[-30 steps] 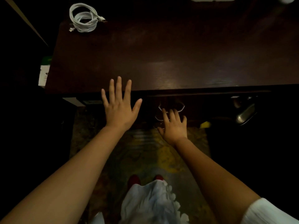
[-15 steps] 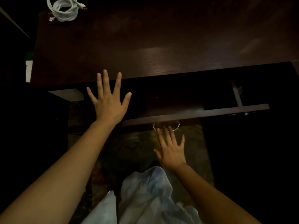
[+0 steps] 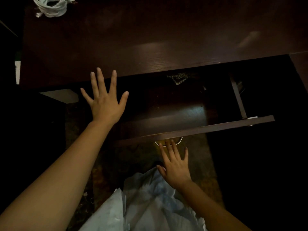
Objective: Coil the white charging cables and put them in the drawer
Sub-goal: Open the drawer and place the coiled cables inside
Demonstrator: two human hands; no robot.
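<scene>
White coiled cables [image 3: 50, 7] lie on glossy dark wooden desk [image 3: 150, 39].

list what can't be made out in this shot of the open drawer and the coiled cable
- Head view, coiled white charging cable: its top is cut off by the upper frame edge, and motion blur hides the plugs.
- Pulled-out dark wooden drawer: its back is in deep shadow; only a thin metal chain shows.
- Silver metal drawer handle: mostly hidden by the drawer front and the right hand, so contact is unclear.
- Left hand: whether it touches the dark wooden desk cannot be told.

Coiled white cables [image 3: 50, 6] — drawer [image 3: 196, 127] open
</scene>
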